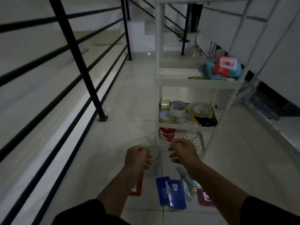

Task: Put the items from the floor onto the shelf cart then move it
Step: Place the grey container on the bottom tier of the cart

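A white shelf cart [194,83] stands ahead on the tiled floor. Its upper tier holds red and teal wipe packs [224,67], the tier below holds several tape rolls [178,111], and the bottom tier holds a red cup [167,133]. My left hand [139,158] is closed around a clear plastic cup [155,155] just left of the bottom tier. My right hand [183,151] hovers in front of that tier, fingers loosely apart and empty. Below my arms on the floor lie blue packets [172,194], a red packet [138,189], a dark red packet [205,197] and clear-wrapped items [186,184].
A black metal railing [78,51] runs along the left, with a stairwell beyond it. White wall panels [267,46] close in on the right behind the cart. Open tiled floor [129,95] stretches ahead between railing and cart toward steps going up.
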